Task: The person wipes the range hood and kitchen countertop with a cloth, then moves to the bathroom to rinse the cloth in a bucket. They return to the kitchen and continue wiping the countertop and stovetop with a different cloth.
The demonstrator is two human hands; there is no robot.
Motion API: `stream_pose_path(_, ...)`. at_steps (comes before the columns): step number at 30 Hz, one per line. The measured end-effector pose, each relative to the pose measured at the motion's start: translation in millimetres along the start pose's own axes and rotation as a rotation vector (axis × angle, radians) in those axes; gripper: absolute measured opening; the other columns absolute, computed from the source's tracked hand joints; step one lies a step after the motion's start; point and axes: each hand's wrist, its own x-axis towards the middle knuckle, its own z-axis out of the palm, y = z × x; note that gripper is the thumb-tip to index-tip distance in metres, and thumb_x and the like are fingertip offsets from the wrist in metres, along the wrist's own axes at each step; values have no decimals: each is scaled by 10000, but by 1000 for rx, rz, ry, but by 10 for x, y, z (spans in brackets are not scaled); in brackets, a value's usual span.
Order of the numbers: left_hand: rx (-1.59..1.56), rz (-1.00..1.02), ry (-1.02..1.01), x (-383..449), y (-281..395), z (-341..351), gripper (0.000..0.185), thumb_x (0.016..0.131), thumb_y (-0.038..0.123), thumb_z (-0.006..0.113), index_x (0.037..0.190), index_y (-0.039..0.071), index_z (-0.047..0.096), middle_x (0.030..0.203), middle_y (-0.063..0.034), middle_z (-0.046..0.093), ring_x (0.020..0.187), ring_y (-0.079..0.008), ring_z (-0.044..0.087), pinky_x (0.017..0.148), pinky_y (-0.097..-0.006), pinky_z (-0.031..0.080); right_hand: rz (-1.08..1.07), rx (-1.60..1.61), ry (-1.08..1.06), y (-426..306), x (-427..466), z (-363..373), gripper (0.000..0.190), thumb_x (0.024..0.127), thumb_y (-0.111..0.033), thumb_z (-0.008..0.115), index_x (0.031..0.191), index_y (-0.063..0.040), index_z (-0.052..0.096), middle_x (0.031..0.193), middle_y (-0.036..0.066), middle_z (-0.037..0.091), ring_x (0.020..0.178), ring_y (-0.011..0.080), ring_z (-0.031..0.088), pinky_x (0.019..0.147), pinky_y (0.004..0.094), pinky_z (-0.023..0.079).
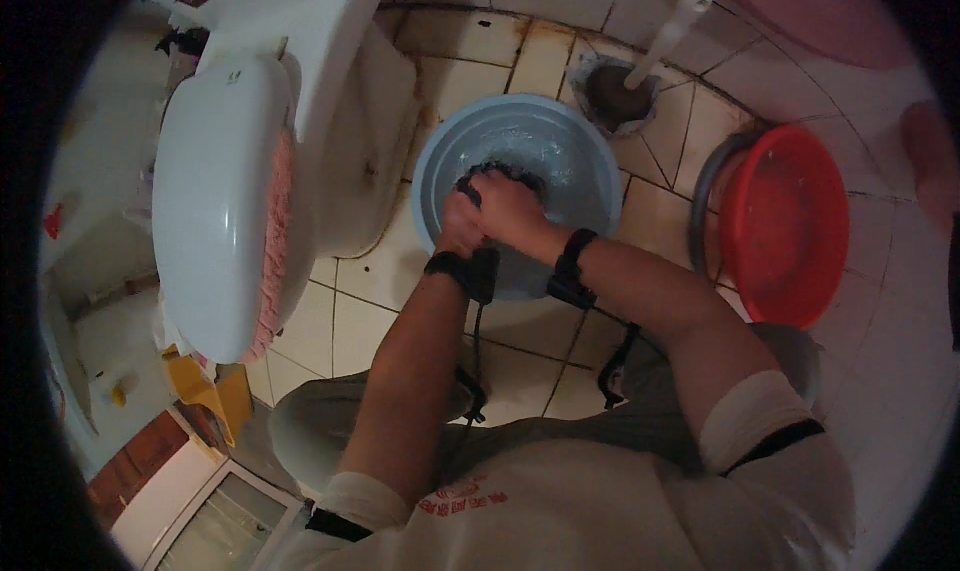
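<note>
A round light-blue plastic basin (600, 147) holding water stands on the tiled floor before me. Inside it, my left hand (461, 222) and my right hand (506, 203) are pressed together on a dark, wet cloth-like thing (525, 175). My right hand lies partly over the left, and its fingers are curled onto the dark material. Much of the left hand's grip is hidden behind the right. Each wrist wears a black strap with a small black device and a cable.
A white toilet (217, 211) with a pink fuzzy seat cover (276, 248) stands at left. Right of the basin, a red plastic basin (787, 226) leans by the wall, with a grey rim behind it. A white-handled brush (671, 34) sits in a holder (619, 98) beyond the basin.
</note>
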Motion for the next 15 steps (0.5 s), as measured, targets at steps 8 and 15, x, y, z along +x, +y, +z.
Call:
stream_pose_path(8, -784, -574, 249, 79, -74, 166, 344, 1051, 275, 485, 1262, 43, 625, 1252, -118, 672, 1095, -275, 662, 979, -449, 535, 16, -234, -208, 642, 118, 68, 365, 946, -417, 603, 1008, -69, 697, 1103, 220, 686, 906, 417, 711, 717, 537, 582)
stream_pose_path(15, 1164, -226, 180, -126, -255, 152, 515, 950, 369, 625, 1375, 83, 577, 1188, -263, 668, 1069, -433, 649, 940, -492, 533, 36, -594, -22, 1019, -140, 43, 519, 887, -397, 707, 1283, -81, 597, 1481, 235, 426, 1243, 475, 523, 966, 567, 504)
